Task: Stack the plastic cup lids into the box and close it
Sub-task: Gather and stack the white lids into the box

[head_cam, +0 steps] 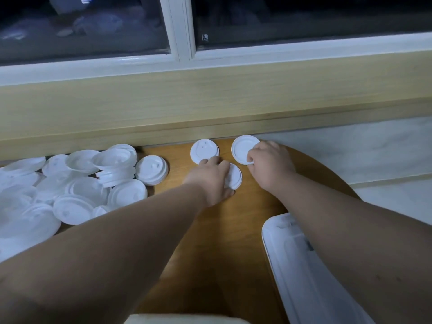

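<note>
Right hand grip: the right hand [268,166] is curled at the near edge of the hollow-up lid [243,148], and that edge is pinched between thumb and fingers.
Left hand grip: the left hand [210,177] is laid palm down over the middle lid [235,176]. It cannot be told whether that lid is gripped or only covered.
Left fingertips: they reach to the near edge of the top-up lid [203,150]; contact cannot be made out.
Lie of the three lids: all are flat on the round table [233,230], close together near the far edge and just short of the wooden sill [210,101].
Long axis: none, as the lids are round, so no turning of the wrist is called for; only the hollow-up one is judged to need flipping if the stack is to nest.
Pile of lids [70,185]: heaped loosely at the left, well apart from the right hand and nearer the left.
Box [287,265]: a pale plastic one at the near right, partly hidden under the right forearm; whether it stands open cannot be told.
Deciding relation: the box lies back toward the person from both grips, on the right hand's side, so the pinched lid is judged to be carried nearward and slightly rightward.
Nearer hand: the right.
</note>
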